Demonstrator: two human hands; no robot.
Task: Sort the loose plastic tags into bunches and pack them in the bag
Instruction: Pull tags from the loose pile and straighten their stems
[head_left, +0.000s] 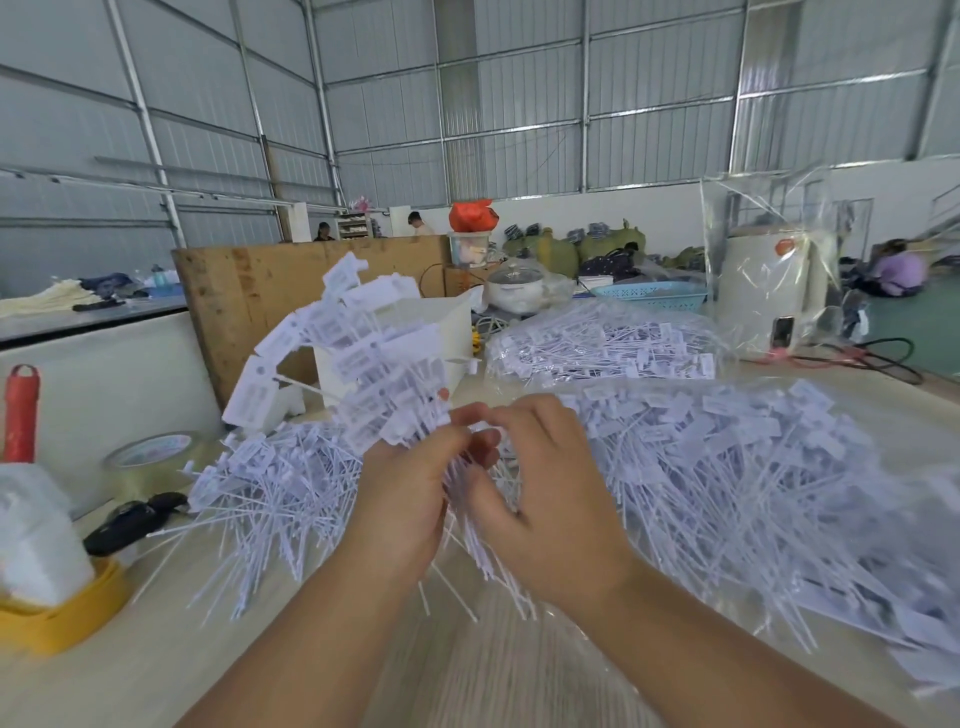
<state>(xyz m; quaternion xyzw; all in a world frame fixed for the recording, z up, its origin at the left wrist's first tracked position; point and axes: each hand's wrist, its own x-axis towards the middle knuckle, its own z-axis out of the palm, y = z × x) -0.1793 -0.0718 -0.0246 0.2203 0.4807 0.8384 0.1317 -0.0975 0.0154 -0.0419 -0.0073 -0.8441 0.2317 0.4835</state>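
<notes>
White plastic tags fanned up from the left hand (402, 499), whose fingers were curled around the stems of the bunch (374, 364). Just beside it, the right hand (550, 499) pinched at the same stems with bent fingertips. Loose tags (727, 467) lay heaped on the pale table (171, 660) on both sides of the hands. Farther back sat a clear bag (602, 340) filled with tags, and behind that a blue basket (652, 296).

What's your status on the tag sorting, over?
Left hand grips fanned tag bunch. Right hand pinches its stems. Loose tags piled either side on table. Nothing blocking.
</notes>
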